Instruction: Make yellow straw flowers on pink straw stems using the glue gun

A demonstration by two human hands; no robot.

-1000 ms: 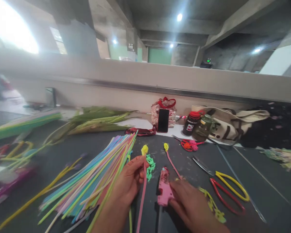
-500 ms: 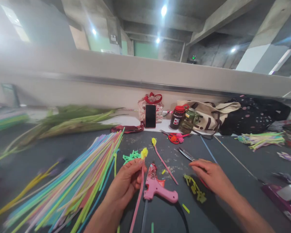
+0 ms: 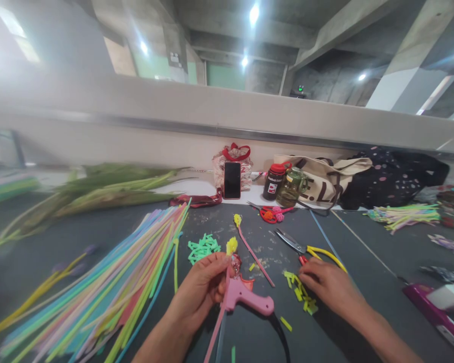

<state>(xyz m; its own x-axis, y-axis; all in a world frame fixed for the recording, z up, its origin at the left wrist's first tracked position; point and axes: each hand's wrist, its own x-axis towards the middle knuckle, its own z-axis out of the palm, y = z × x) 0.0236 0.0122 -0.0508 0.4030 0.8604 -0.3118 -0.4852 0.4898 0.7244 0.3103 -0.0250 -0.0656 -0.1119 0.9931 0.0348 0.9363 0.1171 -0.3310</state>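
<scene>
My left hand [image 3: 202, 285] pinches a pink straw [image 3: 214, 330] that carries a yellow tuft [image 3: 231, 245] at its top. A pink glue gun [image 3: 246, 297] lies on the dark table just right of that hand. My right hand [image 3: 327, 286] rests palm down, fingers curled, on the table beside small yellow-green straw pieces [image 3: 300, 297] and over the red handle of scissors with a yellow loop [image 3: 327, 252]; whether it grips anything is hidden. A second pink straw with a yellow tip [image 3: 249, 247] lies between the hands.
A fan of coloured straws [image 3: 109, 287] covers the left side. Green straw bits [image 3: 202, 247] lie ahead. At the back stand a phone [image 3: 232, 180], two jars [image 3: 274, 181], red scissors [image 3: 270, 214], a cloth bag [image 3: 325, 184], green leaves [image 3: 109, 189]. A purple box [image 3: 435, 307] lies at the right.
My right hand left the glue gun, swung right, then settled near the yellow-green pieces and scissors. The glue gun now lies on its side. My left hand keeps hold of the pink straw.
</scene>
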